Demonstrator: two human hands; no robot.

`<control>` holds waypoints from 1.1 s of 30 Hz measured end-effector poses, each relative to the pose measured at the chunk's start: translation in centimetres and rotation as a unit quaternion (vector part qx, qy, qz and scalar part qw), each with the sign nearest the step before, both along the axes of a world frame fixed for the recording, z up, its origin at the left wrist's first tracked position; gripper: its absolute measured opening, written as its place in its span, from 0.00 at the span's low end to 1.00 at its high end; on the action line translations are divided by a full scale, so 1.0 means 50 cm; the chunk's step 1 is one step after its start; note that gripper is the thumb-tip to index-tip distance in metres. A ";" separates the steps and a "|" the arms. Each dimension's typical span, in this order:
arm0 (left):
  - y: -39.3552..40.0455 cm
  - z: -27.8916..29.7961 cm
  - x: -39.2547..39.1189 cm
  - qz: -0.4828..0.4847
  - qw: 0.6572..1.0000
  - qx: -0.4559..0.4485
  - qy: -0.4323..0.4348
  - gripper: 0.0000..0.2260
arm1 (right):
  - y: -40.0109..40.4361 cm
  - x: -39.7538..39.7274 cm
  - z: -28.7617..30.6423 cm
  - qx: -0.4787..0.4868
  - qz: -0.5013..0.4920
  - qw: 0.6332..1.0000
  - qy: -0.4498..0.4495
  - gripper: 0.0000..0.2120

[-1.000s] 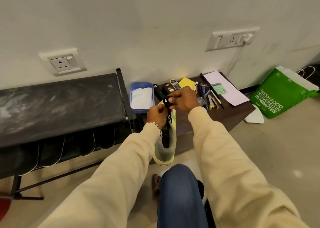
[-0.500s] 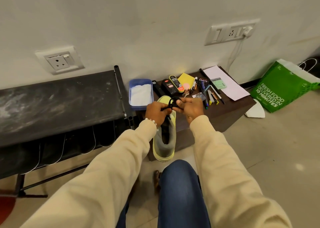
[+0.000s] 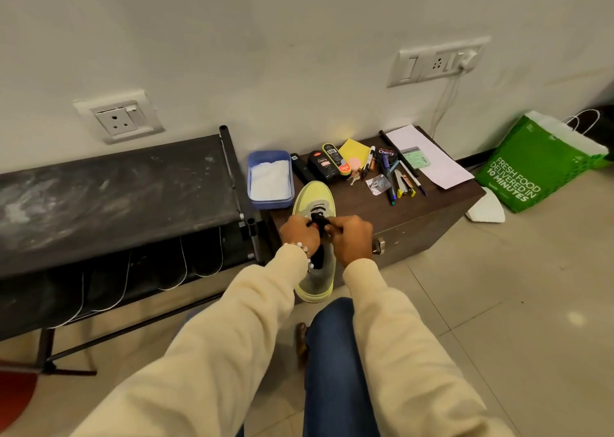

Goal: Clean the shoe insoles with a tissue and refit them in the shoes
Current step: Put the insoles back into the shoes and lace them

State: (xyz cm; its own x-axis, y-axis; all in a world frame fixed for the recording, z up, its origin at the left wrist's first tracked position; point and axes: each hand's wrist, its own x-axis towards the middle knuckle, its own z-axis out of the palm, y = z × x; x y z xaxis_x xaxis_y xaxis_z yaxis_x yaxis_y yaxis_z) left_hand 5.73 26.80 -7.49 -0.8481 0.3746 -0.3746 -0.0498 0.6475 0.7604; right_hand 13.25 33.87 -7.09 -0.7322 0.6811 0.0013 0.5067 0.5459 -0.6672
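Observation:
A lime-yellow and grey shoe (image 3: pixel 315 200) lies toe-away on the front of a low dark wooden cabinet (image 3: pixel 415 217), its heel overhanging the edge. My left hand (image 3: pixel 299 234) and my right hand (image 3: pixel 352 237) meet over its middle, both pinching the black laces (image 3: pixel 319 220). A blue tub of white tissue (image 3: pixel 269 179) stands just left of the shoe's toe. No insole shows; the shoe's inside is dark and partly hidden by my hands.
Shoe polish bottles (image 3: pixel 327 165), pens (image 3: pixel 398 180), a yellow cloth (image 3: pixel 354 149) and papers (image 3: pixel 428 157) crowd the cabinet's back. A black shoe rack (image 3: pixel 116 197) stands to the left. A green paper bag (image 3: pixel 535 167) and a white insole-like piece (image 3: pixel 485 209) lie on the floor at right.
Both hands have come down and closer together over the shoe, pulling the black laces tighter. The shoe has stayed on the cabinet.

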 end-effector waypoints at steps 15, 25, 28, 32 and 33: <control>-0.049 -0.001 0.010 -0.052 0.997 0.051 0.041 0.09 | -0.026 0.000 -0.048 0.025 0.049 0.998 -0.044 0.07; -0.042 -0.055 0.012 -0.026 0.987 -0.022 0.155 0.04 | -0.004 -0.026 -0.082 0.041 -0.017 0.994 -0.095 0.10; -0.037 -0.071 0.016 -0.002 0.988 -0.030 0.152 0.09 | -0.007 -0.035 -0.087 0.051 -0.035 0.994 -0.091 0.06; -0.029 -0.077 0.011 0.042 0.992 -0.027 0.120 0.15 | -0.016 -0.052 -0.092 0.025 -0.124 0.990 -0.061 0.11; -0.027 -0.079 0.009 0.052 0.992 -0.030 0.106 0.16 | -0.015 -0.054 -0.094 -0.008 -0.161 0.985 -0.054 0.16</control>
